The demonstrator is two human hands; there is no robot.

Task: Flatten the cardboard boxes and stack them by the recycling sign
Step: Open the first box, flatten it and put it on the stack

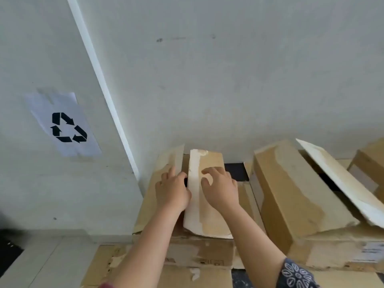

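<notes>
Two hands work the flaps of one brown cardboard box [187, 206] against the white wall — my left hand [172, 190] rests on its left flap [164, 177], fingers fairly straight, my right hand [220, 190] presses the pale-edged middle flap [201, 196], fingers loosely curled. I judge this box unflattened. A second brown box [291, 194] beside it stands open; flat brown sheets [162, 273] lie in front. One paper recycling sign [66, 125] hangs left — stacking remains.

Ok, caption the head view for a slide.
Both hands press box flaps flat, right of the recycling sign.
</notes>
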